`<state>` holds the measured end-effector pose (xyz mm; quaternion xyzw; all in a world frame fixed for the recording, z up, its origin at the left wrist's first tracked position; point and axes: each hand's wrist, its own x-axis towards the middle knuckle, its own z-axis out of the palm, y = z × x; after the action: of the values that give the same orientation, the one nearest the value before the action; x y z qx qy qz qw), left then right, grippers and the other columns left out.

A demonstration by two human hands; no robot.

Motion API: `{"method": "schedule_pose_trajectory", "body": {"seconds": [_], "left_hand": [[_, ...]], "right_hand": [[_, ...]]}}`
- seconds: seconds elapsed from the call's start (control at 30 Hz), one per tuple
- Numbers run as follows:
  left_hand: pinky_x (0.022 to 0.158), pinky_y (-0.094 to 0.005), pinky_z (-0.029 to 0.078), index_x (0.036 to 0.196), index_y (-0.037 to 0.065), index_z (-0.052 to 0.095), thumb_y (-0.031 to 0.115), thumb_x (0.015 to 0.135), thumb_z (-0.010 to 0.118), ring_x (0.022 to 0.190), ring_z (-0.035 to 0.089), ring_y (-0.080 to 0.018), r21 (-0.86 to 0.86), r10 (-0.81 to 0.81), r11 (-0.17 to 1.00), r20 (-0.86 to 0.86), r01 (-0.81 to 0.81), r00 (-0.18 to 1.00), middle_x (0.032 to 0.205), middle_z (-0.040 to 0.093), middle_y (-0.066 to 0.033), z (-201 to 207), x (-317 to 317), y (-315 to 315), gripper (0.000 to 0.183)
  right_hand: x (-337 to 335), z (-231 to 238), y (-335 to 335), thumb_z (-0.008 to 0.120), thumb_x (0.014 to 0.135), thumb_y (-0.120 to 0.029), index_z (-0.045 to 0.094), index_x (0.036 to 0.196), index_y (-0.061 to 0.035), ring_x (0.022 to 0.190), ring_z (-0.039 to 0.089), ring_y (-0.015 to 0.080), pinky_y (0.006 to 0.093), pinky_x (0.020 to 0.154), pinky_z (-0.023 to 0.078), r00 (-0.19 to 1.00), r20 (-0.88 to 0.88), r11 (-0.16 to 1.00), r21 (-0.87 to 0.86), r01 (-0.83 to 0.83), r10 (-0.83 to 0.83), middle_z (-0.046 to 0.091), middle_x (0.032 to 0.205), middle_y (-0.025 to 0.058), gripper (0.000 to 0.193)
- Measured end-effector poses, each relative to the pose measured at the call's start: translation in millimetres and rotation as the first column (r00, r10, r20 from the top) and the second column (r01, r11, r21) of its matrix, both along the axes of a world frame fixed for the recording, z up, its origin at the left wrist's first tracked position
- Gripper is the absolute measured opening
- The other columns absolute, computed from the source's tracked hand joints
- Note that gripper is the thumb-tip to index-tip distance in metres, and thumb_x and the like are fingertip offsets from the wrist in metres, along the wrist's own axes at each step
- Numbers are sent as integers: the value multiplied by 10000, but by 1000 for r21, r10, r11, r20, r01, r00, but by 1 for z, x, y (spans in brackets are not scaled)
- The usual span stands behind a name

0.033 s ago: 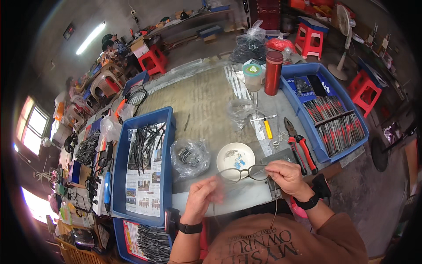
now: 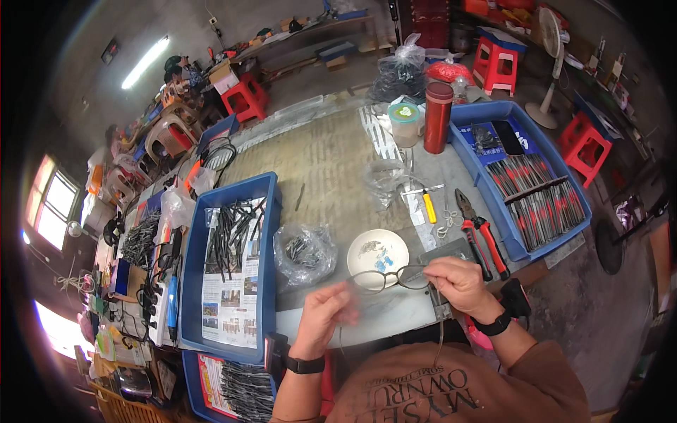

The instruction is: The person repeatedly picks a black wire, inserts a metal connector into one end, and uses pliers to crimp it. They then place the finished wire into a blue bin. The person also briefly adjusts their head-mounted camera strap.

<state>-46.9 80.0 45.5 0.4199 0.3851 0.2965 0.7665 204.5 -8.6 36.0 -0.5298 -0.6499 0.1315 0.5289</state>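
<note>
Now I see no shift: both hands stay low-centre over the desk (image 2: 331, 162). My right hand (image 2: 458, 282) pinches the dark wire loops (image 2: 395, 276); my left hand (image 2: 326, 316) is blurred, grip unclear.

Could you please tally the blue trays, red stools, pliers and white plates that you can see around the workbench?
Blue trays: 3
Red stools: 3
Pliers: 1
White plates: 1
Total: 8
</note>
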Motion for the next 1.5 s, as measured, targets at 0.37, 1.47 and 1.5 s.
{"method": "schedule_pose_trajectory", "body": {"seconds": [0.37, 1.47, 1.5], "left_hand": [[428, -221, 464, 868, -44, 571, 58, 875, 497, 506, 547, -113, 201, 243, 956, -137, -213, 960, 708, 579, -68, -2, 31, 23, 126], [402, -258, 445, 761, -70, 554, 0, 818, 456, 464, 543, -145, 496, 514, 803, -297, -330, 805, 610, 551, -77, -57, 55, 200, 133], [402, -258, 445, 752, -65, 556, 4, 820, 459, 459, 542, -144, 502, 525, 798, -306, -334, 794, 603, 551, -76, -57, 55, 202, 137]], "right_hand": [[-9, 12, 5, 588, 715, 52, 586, 1032, -16, 863, 601, 289, 314, 720, 493, 994, 97, 996, 76, 35, -42, 580, 1028, 163, 324], [16, -11, -61, 559, 769, 3, 581, 937, 20, 813, 597, 303, 330, 690, 487, 959, -24, 958, -62, 281, -283, 595, 927, 160, 171], [16, -11, -62, 559, 769, 2, 581, 936, 20, 810, 597, 304, 331, 688, 487, 959, -19, 957, -63, 282, -284, 595, 925, 160, 169]]}}
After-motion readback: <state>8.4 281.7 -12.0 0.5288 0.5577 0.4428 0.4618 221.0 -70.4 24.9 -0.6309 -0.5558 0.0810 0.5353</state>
